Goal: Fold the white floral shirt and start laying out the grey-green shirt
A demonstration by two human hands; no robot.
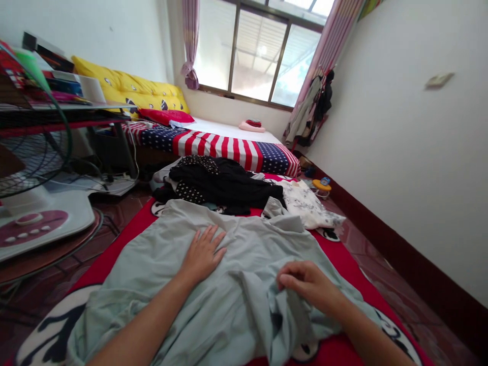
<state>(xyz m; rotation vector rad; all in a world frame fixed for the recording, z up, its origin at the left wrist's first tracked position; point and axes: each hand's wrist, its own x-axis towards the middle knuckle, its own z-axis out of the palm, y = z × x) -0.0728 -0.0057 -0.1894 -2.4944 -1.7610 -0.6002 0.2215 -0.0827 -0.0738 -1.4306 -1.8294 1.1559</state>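
A pale grey-green garment, which looks like a shirt, lies spread and wrinkled over a red cloth with black-and-white patches. My left hand rests flat on its upper middle, fingers stretched out. Lower and to the right, my right hand has its fingers curled closed on a raised fold of the same garment. The fabric is bunched up below that hand, and the fingertips are partly hidden.
Behind lie a heap of black and dotted clothes and a white patterned garment. A fan stands at left, near a cluttered desk. A striped bed is under the window; a yellow stool is at right.
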